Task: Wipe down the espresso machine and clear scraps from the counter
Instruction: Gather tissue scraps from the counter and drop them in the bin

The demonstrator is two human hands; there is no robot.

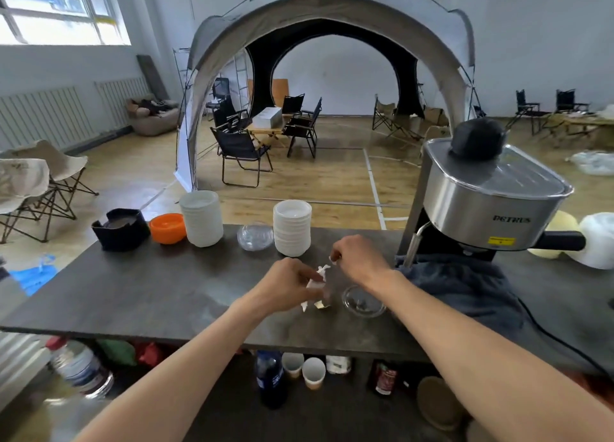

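Note:
A steel espresso machine (488,205) stands on the dark counter (133,292) at the right, with a dark grey cloth (465,285) bunched at its base. Near the counter's middle my left hand (285,287) grips crumpled white paper scraps (315,283). Just to the right, my right hand (358,259) pinches a small white scrap (333,259) between its fingertips. Another pale scrap (320,305) lies on the counter under my left hand.
A clear lid (363,303) lies under my right wrist. Along the far edge stand two stacks of white bowls (202,217) (292,227), a clear lid (255,236), an orange bowl (167,228) and a black holder (121,229). A black cord (558,338) trails right. Bottles and cups stand below.

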